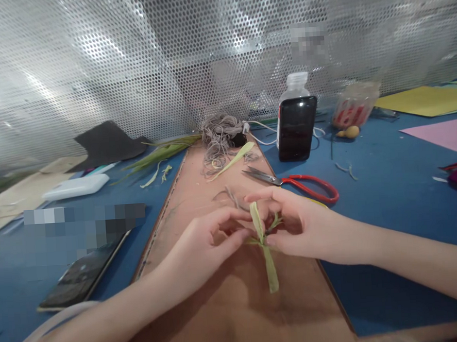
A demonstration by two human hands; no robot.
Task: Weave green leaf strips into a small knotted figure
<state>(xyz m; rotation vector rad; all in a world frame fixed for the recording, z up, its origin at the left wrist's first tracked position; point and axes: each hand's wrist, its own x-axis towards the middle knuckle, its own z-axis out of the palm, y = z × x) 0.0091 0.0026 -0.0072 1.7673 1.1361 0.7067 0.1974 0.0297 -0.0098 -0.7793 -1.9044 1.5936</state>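
A pale green leaf strip (271,271) stands nearly upright over the brown board (221,305), crossed near its top by thinner green strips. My left hand (205,244) pinches the crossing from the left, fingers closed on it. From the right, my right hand (297,223) pinches the same crossing, thumb and fingers pressed together around the strips. Both forearms reach in from the bottom corners.
Red-handled scissors (299,183) lie just beyond my right hand. A tangle of grey string (220,135), loose green leaves (158,154), a black phone leaning on a bottle (296,128), another phone (83,275) at left and coloured paper (425,99) sit on the blue table (387,182).
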